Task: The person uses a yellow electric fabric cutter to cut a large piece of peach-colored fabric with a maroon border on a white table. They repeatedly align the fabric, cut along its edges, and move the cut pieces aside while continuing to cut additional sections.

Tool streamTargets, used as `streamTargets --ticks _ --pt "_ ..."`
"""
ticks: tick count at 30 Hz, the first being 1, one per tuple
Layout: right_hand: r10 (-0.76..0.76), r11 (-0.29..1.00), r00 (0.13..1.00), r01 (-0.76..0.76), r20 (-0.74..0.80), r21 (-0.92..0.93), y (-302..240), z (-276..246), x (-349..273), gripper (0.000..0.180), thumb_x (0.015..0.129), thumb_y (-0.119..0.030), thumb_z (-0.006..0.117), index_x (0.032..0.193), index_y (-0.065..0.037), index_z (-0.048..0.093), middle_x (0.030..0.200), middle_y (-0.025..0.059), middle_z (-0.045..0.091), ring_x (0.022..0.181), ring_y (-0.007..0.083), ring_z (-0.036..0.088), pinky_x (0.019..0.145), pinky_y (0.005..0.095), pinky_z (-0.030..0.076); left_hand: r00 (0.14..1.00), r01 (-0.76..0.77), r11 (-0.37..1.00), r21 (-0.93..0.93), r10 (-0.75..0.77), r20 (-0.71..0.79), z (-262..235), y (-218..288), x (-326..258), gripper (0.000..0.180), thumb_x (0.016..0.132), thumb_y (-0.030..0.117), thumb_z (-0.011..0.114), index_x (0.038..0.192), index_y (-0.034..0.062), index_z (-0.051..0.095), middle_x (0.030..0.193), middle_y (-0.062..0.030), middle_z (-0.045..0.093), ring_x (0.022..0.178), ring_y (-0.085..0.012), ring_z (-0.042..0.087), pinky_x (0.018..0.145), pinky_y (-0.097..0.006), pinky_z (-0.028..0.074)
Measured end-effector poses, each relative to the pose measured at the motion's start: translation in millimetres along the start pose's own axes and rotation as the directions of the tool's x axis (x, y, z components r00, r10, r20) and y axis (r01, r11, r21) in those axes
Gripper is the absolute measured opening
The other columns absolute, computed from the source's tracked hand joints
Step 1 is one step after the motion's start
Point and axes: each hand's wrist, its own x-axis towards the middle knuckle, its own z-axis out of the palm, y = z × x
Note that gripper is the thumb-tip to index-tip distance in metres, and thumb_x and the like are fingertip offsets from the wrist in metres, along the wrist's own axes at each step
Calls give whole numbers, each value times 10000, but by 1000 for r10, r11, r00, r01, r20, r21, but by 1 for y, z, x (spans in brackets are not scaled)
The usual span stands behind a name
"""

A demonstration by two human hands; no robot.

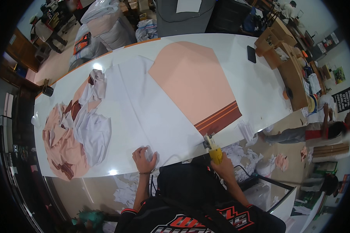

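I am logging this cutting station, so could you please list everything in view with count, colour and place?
cutting table: one, white, long, across the middle.
white fabric layer: one, spread over the table's centre.
peach fabric piece: one, peach with brown stripes at its near end, on the white layer.
offcut pile: one heap, peach, white and brown, on the table's left end.
black flat object: one, on the table's far right.
floor scraps: many, white and pink, beside the table's near edge.
stuffed sacks: several, pale, beyond the table.
wooden shelves: one unit, brown, right.
electric cutter: one, yellow, at the table's near edge.
left hand: pressing the white fabric.
right hand: gripping the cutter.
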Motion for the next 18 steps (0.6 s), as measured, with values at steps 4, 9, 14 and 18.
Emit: streamTargets --ticks 4,9,14,18 --pt "-14 1000 1000 14 -9 -18 -7 -1 13 607 793 -419 788 1187 -8 577 963 300 731 935 502 711 797 577 565 1000 -13 1000 23 14 -26 0 1 2 486 764 262 870 1161 51 684 1179 -182 602 1115 -379 555 972 -514 453" --pt "-41 996 999 41 2 -82 -3 -3 28 621 779 -435 791 1193 -24 576 959 284 734 926 492 713 795 576 566 999 -28 999 39 29 -36 -1 1 3 475 758 261 868 1147 49 696 1165 -175 604 1098 -369 557 957 -502 458" --pt "-100 982 994 106 45 -157 -1 -18 44 626 767 -437 794 1201 -44 570 952 271 735 922 482 719 794 563 577 999 -17 1000 20 17 -41 -3 3 4 472 755 262 866 1141 49 697 1161 -168 599 1092 -362 557 955 -498 458" --pt "-143 967 982 165 124 -192 2 -28 63 666 764 -470 781 1236 -64 543 966 265 730 939 475 718 803 576 577 999 -7 1000 21 7 -35 -3 3 5 473 753 265 866 1141 53 696 1155 -164 597 1090 -360 557 951 -496 461"
